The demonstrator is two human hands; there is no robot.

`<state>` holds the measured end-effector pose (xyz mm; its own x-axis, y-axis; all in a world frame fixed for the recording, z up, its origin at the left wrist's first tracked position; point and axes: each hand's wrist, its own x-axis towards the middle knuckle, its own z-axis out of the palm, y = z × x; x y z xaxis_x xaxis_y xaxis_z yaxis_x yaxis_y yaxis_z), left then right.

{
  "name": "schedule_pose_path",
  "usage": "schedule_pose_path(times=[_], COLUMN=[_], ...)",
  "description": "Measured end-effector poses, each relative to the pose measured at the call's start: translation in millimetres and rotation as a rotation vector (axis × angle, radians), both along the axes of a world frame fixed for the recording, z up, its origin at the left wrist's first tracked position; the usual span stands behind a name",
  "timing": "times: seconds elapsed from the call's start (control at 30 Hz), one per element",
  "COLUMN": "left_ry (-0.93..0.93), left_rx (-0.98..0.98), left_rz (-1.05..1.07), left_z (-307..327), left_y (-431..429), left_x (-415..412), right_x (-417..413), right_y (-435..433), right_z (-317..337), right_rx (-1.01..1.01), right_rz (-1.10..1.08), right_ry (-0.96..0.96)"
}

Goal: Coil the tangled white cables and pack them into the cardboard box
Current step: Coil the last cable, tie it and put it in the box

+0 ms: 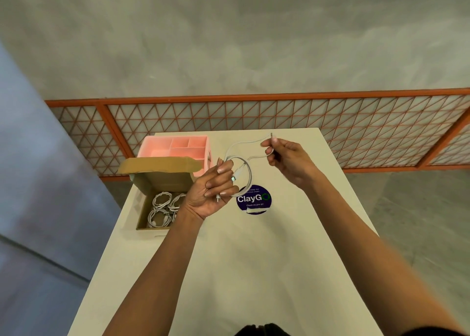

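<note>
A white cable [248, 173] hangs in loops above the table. My left hand [213, 191] grips the looped part, with a plug end poking out below the fingers. My right hand [287, 157] pinches the cable's free end, held up and to the right of the loops. To the left of my left hand stands an open cardboard box [142, 208] with its lid flap raised. Several coiled white cables [161, 206] lie inside it; my left wrist hides part of them.
A pink divided organiser tray [155, 150] stands behind the box at the table's far left. A round dark blue "ClayGo" sticker [254, 199] is stuck on the cream table [254, 272]. An orange mesh fence [330, 122] runs behind the table's far edge.
</note>
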<state>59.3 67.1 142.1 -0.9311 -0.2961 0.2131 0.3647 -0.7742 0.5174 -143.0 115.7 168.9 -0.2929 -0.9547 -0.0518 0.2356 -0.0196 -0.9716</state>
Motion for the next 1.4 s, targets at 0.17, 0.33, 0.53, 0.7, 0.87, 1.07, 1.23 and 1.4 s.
schedule_pose_path(times=[0.17, 0.33, 0.53, 0.7, 0.87, 1.07, 1.23, 1.4], left_ry=[-0.023, -0.099, -0.217, -0.261, -0.305, -0.439, -0.461, -0.493], left_rx=[-0.027, -0.098, -0.107, -0.145, -0.193, -0.269, -0.28, -0.319], left_rz=[-0.052, -0.03, 0.128, 0.193, 0.242, 0.396, 0.43, 0.455], left_z=[-2.8, -5.1, -5.8, -2.2, -7.3, -14.1, -14.5, -11.1], left_y=[0.8, -6.3, -11.4, -13.1, -12.6, -16.0, -17.5, -15.4], left_x=[-5.1, -6.3, -4.2, -5.8, -8.6, -8.8, -8.5, -12.6], right_x=[27.5, 28.0, 25.0, 24.8, 29.1, 33.2, 30.7, 29.2], right_y=[3.6, 4.1, 3.6, 7.8, 2.5, 3.9, 1.0, 4.1], right_z=[-2.7, 2.5, 11.6, 14.3, 14.8, 28.9, 36.9, 37.0], right_rx=[0.13, 0.164, 0.289, 0.264, 0.347, 0.356, 0.198, 0.11], right_rz=[0.166, 0.291, 0.448, 0.493, 0.339, 0.204, 0.219, 0.312], right_ry=[0.075, 0.206, 0.217, 0.33, 0.566, 0.817, 0.817, 0.6])
